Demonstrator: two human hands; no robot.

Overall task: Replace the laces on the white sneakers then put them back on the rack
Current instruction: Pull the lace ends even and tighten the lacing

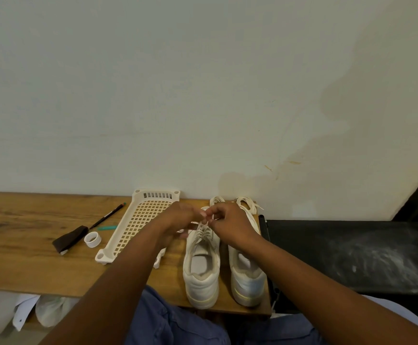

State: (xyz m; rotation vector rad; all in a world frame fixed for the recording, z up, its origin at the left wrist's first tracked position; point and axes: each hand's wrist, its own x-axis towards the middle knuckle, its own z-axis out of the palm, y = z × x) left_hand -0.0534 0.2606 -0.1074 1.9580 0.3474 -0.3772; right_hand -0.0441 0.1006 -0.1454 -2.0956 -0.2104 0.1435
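Note:
Two white sneakers stand side by side on the wooden table (pixel 16 245), heels toward me: the left sneaker (pixel 201 275) and the right sneaker (pixel 247 282). Both hands meet above the left sneaker's toe end. My left hand (pixel 178 220) and my right hand (pixel 230 225) each pinch a cream lace (pixel 204 231) that runs through the left sneaker's eyelets. More loose laces (pixel 246 204) lie piled behind the right sneaker by the wall. A cream plastic lattice rack (pixel 133 225) lies flat to the left of the shoes, partly under my left forearm.
Left of the rack lie a black pen (pixel 107 216), a green pen (pixel 107 227), a white tape ring (pixel 92 239) and a dark brown folded cloth (pixel 69 239). A black surface (pixel 352 255) adjoins the table on the right. The wall is right behind the shoes.

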